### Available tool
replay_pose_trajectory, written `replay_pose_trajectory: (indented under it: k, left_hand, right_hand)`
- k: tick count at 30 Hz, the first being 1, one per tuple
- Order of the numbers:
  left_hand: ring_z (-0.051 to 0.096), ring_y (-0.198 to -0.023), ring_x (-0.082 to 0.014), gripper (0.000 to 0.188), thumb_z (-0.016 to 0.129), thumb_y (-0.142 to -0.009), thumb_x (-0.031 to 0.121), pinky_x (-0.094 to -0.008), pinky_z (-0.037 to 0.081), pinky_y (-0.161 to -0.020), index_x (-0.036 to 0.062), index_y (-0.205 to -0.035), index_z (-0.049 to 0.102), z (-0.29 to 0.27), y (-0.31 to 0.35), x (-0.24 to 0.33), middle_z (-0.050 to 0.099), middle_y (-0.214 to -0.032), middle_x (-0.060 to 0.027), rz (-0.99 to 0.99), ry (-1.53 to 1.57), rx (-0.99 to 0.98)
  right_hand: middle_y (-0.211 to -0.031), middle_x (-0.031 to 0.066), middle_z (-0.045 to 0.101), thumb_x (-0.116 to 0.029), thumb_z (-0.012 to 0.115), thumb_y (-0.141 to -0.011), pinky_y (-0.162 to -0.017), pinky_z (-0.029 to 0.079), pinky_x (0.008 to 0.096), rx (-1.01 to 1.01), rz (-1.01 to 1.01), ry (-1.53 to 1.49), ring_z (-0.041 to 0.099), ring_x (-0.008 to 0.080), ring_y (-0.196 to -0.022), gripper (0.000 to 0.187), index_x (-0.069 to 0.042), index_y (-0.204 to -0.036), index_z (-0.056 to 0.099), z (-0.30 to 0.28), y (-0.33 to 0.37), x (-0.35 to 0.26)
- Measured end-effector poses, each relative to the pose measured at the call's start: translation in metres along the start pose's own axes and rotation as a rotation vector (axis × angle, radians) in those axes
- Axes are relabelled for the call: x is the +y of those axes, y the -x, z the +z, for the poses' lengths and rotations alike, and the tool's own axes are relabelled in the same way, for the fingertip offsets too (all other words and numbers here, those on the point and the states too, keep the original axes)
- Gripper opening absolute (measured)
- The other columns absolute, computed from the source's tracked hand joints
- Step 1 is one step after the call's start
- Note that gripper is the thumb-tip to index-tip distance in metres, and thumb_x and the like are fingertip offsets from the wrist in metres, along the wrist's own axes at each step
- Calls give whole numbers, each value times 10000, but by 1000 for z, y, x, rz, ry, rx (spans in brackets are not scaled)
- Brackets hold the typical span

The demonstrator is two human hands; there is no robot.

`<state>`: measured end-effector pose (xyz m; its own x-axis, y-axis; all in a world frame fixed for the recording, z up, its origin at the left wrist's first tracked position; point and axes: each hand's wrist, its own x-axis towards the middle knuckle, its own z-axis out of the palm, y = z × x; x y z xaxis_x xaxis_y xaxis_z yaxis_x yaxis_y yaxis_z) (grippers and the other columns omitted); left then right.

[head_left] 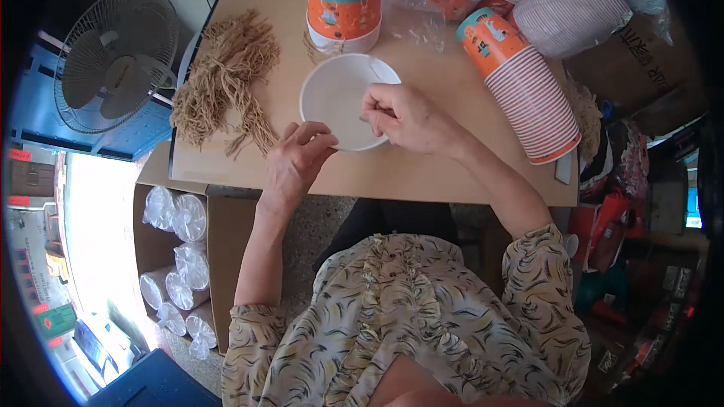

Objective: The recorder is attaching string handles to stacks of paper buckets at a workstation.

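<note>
A white round paper tub (339, 94) stands on the table before me, its open mouth facing up. My left hand (296, 158) is at its lower left rim, fingers curled and pressed together; whether they grip the rim or something small is hidden. Over the right side of the tub, my right hand (402, 117) is closed in a pinch. A tiny greyish bit shows at its fingertips, too small to name. Behind the tub, a stack of orange printed paper tubs (343, 15) stands upside down. To the left lies a heap of tan twisted paper cords (226, 75).
A long nested stack of orange and white tubs (528, 98) leans along the table's (445, 173) right side. More wrapped stacks (569, 11) fill the back right. A fan (117, 60) stands at left, above a cardboard box (226, 256) holding plastic-wrapped rolls (188, 218).
</note>
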<state>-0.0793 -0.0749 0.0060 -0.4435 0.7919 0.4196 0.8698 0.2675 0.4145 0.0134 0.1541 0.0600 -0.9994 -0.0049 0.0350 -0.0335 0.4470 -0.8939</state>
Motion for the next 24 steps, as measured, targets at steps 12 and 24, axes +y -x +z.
replay_pose_trajectory:
  k: [12, 24]
  left_hand:
    - [709, -923, -295, 231, 632, -824, -66, -375, 604, -751, 55, -1018, 658, 26, 57, 40, 688, -1090, -95, -176, 276, -28]
    - [718, -894, -313, 210, 638, -862, -44, -371, 621, -713, 34, -1054, 606, 32, 64, 44, 687, -1152, -118, -155, 217, 3]
  right_hand:
    - [-754, 52, 627, -41, 581, -956, -596, 484, 298, -148, 93, 4, 594, 119, -639, 101, 11, -881, 538, 30, 33, 14]
    - [-712, 160, 607, -56, 607, -905, -602, 463, 409, -120, 114, 153, 590, 295, -619, 107, 22, -860, 547, 55, 35, 17]
